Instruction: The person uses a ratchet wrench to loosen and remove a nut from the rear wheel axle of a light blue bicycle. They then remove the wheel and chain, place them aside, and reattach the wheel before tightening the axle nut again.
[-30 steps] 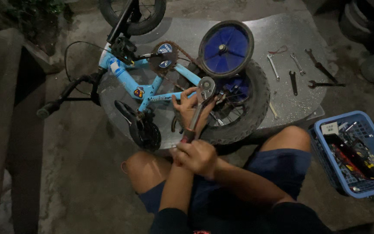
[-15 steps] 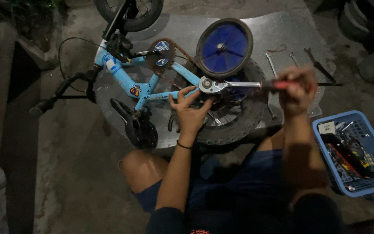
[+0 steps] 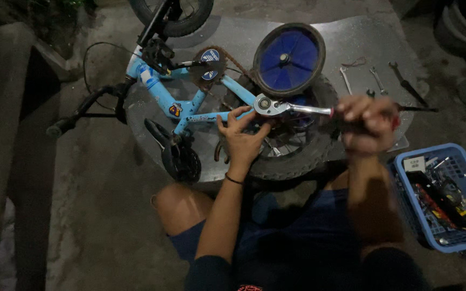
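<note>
Left hand (image 3: 242,139) splayed; right hand (image 3: 367,123) fisted

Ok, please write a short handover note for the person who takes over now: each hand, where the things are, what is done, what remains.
Right hand: closed on the handle of the ratchet wrench, whose head sits at the rear wheel hub.
Left hand: open, fingers spread against the rear wheel just below the wrench head.
The small blue bicycle lies on its side on a metal sheet, a blue training wheel above the hub.
Spare wrenches lie on the sheet; a blue basket of tools stands at the right.
Done: wrench seated on the hub.
Left: whether the fastener is loose cannot be told.
</note>
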